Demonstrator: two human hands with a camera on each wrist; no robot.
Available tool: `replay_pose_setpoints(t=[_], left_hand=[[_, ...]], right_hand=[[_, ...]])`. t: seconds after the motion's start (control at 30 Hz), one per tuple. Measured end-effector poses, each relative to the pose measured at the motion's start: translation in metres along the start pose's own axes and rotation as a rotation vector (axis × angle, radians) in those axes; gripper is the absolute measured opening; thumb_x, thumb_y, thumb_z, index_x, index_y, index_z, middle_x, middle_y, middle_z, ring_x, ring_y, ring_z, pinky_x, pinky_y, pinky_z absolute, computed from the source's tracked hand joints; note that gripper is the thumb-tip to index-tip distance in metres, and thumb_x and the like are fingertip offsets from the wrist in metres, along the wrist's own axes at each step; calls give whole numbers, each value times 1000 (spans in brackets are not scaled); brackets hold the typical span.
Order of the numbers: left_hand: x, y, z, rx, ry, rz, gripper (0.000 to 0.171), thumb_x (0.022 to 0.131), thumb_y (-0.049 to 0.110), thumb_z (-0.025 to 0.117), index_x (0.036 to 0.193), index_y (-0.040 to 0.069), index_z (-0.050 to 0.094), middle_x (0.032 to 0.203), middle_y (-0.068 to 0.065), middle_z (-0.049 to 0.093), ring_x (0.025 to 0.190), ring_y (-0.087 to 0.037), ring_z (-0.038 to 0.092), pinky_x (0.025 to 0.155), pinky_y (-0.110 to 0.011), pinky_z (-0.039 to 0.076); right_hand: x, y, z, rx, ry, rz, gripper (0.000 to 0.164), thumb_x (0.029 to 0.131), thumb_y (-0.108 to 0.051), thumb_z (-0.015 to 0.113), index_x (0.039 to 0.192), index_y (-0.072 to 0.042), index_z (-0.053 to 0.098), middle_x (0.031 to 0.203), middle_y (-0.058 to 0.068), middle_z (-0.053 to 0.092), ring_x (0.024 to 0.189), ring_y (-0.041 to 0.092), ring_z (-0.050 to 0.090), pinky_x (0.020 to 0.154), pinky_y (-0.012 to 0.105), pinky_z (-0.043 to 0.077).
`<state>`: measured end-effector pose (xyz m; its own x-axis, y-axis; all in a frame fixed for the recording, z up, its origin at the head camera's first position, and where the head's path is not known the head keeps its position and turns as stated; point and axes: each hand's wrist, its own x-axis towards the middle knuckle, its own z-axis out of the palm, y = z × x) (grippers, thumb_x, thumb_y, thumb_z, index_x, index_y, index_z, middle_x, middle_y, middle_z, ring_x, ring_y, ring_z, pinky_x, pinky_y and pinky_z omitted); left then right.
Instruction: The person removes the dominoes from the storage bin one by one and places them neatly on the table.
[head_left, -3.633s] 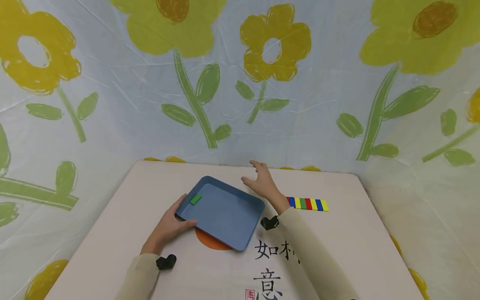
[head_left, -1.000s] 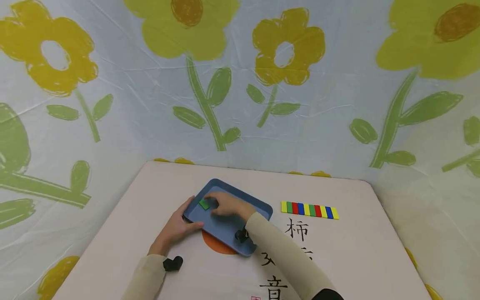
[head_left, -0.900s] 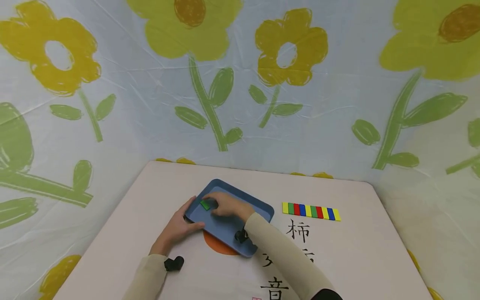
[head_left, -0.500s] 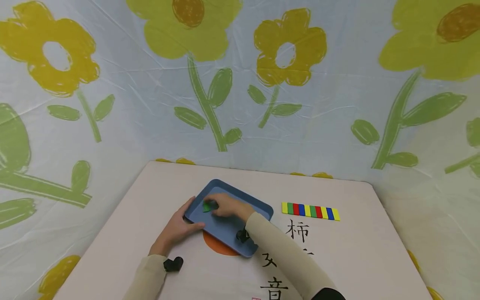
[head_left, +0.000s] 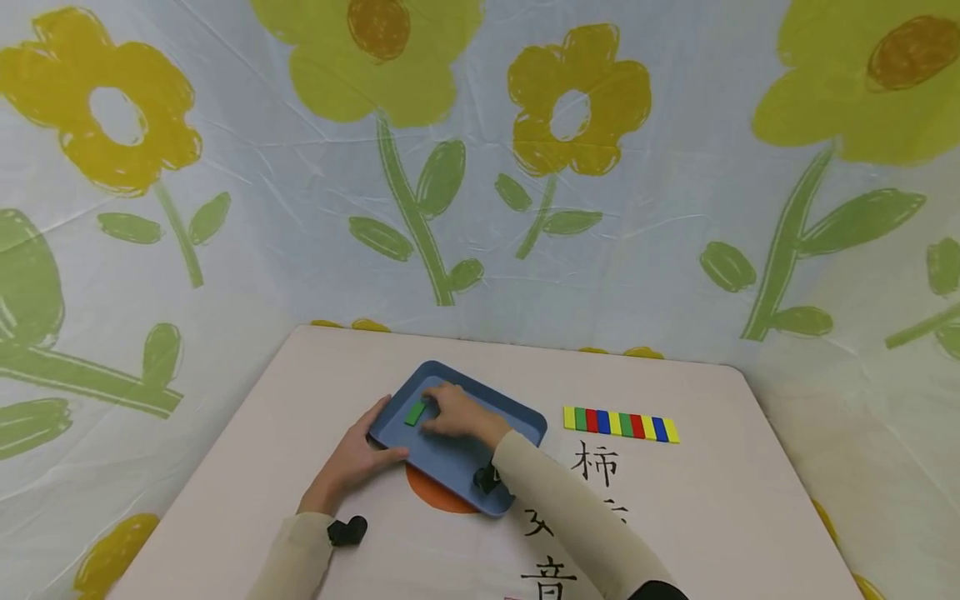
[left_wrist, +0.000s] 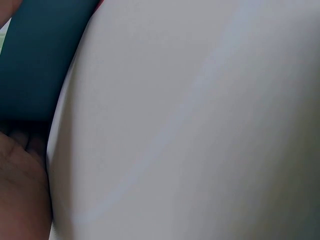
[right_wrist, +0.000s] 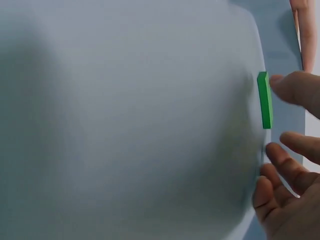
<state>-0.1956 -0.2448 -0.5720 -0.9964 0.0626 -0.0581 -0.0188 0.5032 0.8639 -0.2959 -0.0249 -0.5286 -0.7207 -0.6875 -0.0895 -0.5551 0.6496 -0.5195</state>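
Observation:
A blue tray [head_left: 487,392] lies at an angle on the table. My left hand [head_left: 351,464] grips its left end, thumb along the near rim; in the left wrist view its fingers go under the tray wall [left_wrist: 40,60]. Inside the tray, toward its left end, is a small green block [head_left: 415,412]. My right hand [head_left: 463,417] is over the tray just right of the block. The right wrist view shows the thumb tip [right_wrist: 280,84] right beside the green block [right_wrist: 265,102], the other fingers spread apart below, nothing gripped between them.
To the right of the tray, a straight row of yellow, green, red and blue blocks [head_left: 621,424] lies flat. The pale table mat [head_left: 697,500] carries black brush characters and an orange disc [head_left: 435,490] partly under the tray. A flower-printed cloth [head_left: 645,267] hangs behind.
My right hand has come from beyond the tray's right end to over it. Within the last second the green block has turned and shifted slightly right. The left hand keeps its hold on the tray.

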Motion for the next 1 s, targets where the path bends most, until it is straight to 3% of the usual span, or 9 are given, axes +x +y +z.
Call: replay_pose_setpoints(t=[0.17, 0.43, 0.7, 0.9, 1.0], left_hand=[[0, 0, 1, 2, -1, 3, 106, 81, 44, 87, 165, 28, 25, 170, -10, 26, 157, -39, 24, 125, -63, 22], [1, 3, 2, 2, -5, 8, 105, 82, 42, 87, 165, 27, 25, 170, -11, 26, 157, -39, 24, 125, -63, 22], [0, 4, 1, -10, -6, -8, 105, 81, 41, 87, 165, 28, 25, 171, -11, 25, 157, -39, 22, 125, -64, 20], [-1, 3, 1, -13, -2, -12, 105, 82, 42, 87, 165, 30, 24, 171, -10, 24, 157, -38, 22, 125, -63, 21], [-1, 2, 1, -12, -4, -13, 105, 82, 44, 86, 165, 30, 23, 171, -9, 24, 158, -38, 22, 126, -62, 21]], right_hand=[[5, 2, 8, 27, 33, 11, 63, 89, -38, 79, 140, -5, 61, 136, 11, 64, 128, 26, 56, 117, 46, 40], [11, 2, 18, 36, 86, 31, 57, 86, -37, 83, 133, -8, 68, 129, 7, 67, 117, 21, 56, 106, 38, 45], [11, -5, 18, 34, 91, -4, 47, 87, -27, 83, 128, -7, 71, 125, 8, 70, 115, 21, 57, 108, 39, 43], [8, -3, 17, 50, 83, -17, 46, 87, -25, 82, 129, -8, 71, 125, 8, 68, 113, 21, 56, 102, 36, 46], [6, 1, 15, 68, 73, -18, 47, 87, -23, 81, 130, -8, 70, 128, 9, 67, 118, 22, 57, 106, 38, 46]])
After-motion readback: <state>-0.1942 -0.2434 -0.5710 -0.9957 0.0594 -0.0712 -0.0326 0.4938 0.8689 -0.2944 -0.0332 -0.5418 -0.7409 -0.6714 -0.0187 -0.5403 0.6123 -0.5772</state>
